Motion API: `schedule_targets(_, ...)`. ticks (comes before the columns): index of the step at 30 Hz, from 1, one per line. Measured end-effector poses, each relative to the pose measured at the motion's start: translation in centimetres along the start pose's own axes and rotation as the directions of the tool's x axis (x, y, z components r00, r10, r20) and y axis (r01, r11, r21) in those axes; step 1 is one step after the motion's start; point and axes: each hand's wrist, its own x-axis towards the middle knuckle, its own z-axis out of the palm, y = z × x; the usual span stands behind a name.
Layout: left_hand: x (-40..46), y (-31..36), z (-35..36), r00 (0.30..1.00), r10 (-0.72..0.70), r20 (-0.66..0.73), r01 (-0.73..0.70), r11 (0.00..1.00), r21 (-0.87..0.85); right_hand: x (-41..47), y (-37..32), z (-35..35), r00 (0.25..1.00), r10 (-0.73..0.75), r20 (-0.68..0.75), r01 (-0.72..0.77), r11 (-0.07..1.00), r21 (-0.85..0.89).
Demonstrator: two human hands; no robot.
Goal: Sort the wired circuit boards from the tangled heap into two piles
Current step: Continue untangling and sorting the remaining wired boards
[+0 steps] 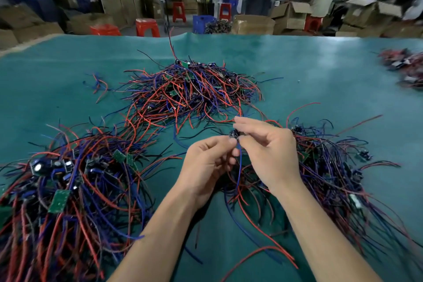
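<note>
Bare counter (309,71) lies open far right and far left of the tangled heap (190,91). Near, the left pile (68,190) and right pile (332,167) crowd both sides; loose wires (251,224) cross the gap between them.

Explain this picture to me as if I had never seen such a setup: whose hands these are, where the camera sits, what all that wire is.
There is no machine here. A person wears a camera on the head, so the single picture looks forward and down at their own two bare hands. The left hand and the right hand together pinch one small circuit board, whose blue and red wires hang down between them. On the green table cover lie three heaps of such wired boards: the tangled heap at the far middle, a left pile and a right pile. Another small heap lies at the far right edge. Behind are cardboard boxes, red stools and other workers.
</note>
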Motion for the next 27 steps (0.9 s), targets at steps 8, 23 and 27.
schedule_targets(8,0.1,-0.1,-0.1,0.999,0.032,0.019,-0.033,0.999,0.018,0.2,0.7,-0.4,0.998,-0.063,-0.001,0.063,0.995,0.077)
schedule_targets(23,0.5,-0.8,-0.1,0.997,0.070,-0.035,-0.071,0.997,-0.042,0.5,1.6,-0.4,0.981,0.194,0.007,-0.193,0.972,0.131)
schedule_targets(27,0.2,-0.6,0.1,0.998,0.065,-0.012,-0.065,0.997,0.043,0.6,1.5,-0.6,0.992,0.126,-0.033,-0.121,0.985,0.127)
